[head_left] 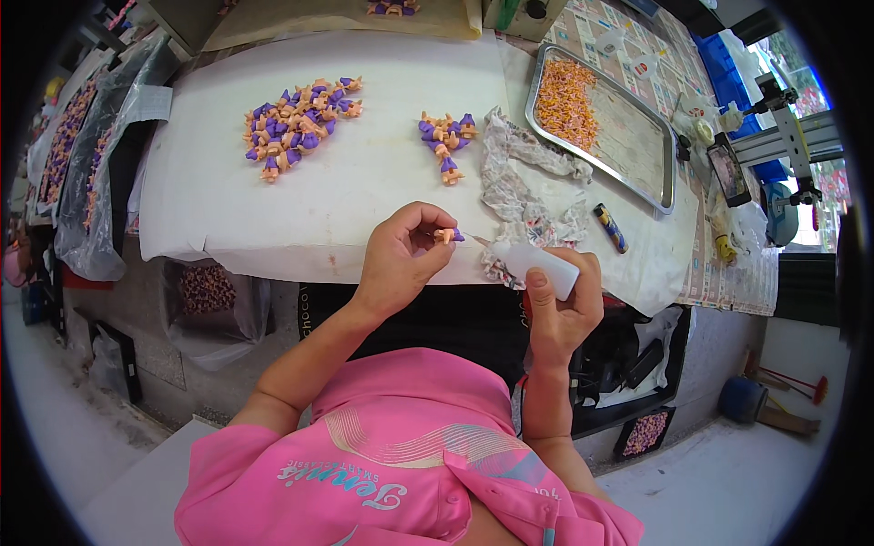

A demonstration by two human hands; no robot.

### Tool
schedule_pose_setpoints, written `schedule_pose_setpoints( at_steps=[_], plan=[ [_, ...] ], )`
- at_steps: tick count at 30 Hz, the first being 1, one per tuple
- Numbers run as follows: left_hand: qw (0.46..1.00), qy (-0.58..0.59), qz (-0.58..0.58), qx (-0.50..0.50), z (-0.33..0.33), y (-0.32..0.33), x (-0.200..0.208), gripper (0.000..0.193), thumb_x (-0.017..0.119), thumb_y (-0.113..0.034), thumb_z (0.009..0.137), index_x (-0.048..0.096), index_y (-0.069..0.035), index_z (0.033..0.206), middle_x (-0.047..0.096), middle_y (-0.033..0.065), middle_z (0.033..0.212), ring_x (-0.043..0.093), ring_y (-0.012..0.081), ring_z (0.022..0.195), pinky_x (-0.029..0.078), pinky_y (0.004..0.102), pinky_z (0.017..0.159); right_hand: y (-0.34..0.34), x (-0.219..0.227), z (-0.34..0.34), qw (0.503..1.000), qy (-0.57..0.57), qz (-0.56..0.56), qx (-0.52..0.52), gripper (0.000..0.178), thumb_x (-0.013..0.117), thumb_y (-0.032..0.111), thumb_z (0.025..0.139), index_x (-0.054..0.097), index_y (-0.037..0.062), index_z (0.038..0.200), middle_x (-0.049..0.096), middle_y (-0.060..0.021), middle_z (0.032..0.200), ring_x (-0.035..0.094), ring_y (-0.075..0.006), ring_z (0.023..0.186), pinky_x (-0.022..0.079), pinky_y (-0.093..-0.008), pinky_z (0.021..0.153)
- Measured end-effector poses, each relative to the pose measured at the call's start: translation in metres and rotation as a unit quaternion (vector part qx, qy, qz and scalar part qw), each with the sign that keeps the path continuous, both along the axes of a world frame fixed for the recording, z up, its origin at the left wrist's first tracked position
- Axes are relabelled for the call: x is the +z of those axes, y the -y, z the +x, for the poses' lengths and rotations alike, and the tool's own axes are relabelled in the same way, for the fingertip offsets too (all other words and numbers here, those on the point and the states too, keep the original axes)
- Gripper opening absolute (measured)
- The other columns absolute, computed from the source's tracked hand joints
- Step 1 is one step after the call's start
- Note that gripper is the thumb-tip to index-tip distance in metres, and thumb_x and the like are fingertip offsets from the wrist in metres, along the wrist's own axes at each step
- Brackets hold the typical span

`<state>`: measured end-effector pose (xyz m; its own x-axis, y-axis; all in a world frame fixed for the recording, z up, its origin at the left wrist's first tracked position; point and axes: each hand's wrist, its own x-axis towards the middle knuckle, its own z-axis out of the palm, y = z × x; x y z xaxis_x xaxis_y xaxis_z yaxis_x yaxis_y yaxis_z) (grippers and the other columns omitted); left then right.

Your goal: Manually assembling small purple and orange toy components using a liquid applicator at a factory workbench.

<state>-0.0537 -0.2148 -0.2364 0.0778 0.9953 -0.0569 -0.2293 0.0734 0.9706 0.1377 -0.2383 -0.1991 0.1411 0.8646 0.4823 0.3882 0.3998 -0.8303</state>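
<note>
Near the table's front edge, my left hand pinches a small peach and purple plastic figure part between thumb and fingers. My right hand is wrapped round a white squeeze bottle. The bottle lies tilted, its thin nozzle pointing left at the purple end of the part; whether the tip touches it I cannot tell. Beyond my hands is a small cluster of like parts, and a larger pile lies farther left. A crumpled, stained cloth spreads just beyond the bottle.
A metal tray at the back right holds many small orange pieces. A dark blue and yellow tube lies right of the cloth. At far right a phone hangs on a metal stand. White paper covers the table.
</note>
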Motion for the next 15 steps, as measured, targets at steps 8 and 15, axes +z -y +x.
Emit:
schedule_pose_setpoints(
  at_steps=[8,15],
  plan=[
    [1.000,0.019,-0.007,-0.009,0.008,-0.004,0.005,0.021,0.063,0.007,0.083,0.059,0.000,0.102,0.058,0.0008,0.093,0.055,0.0062,0.085,0.045,0.0205,0.079,-0.028,-0.007,0.035,0.990,-0.089,-0.109,-0.029,0.027,0.068,0.018,0.089,0.057,-0.0007,0.105,0.055,-0.0019,0.096,0.052,-0.0095,0.083,0.044,-0.0238,0.072],
    [0.999,0.025,-0.019,0.010,0.021,-0.009,0.016,0.018,0.063,0.005,0.083,0.059,0.001,0.100,0.059,0.0005,0.092,0.055,0.0047,0.083,0.046,0.0187,0.075,-0.069,-0.005,0.083,0.982,0.037,-0.186,0.000,0.027,0.064,0.026,0.092,0.059,0.0013,0.102,0.055,0.0017,0.084,0.048,-0.0054,0.074,0.040,-0.0207,0.065]
  ],
)
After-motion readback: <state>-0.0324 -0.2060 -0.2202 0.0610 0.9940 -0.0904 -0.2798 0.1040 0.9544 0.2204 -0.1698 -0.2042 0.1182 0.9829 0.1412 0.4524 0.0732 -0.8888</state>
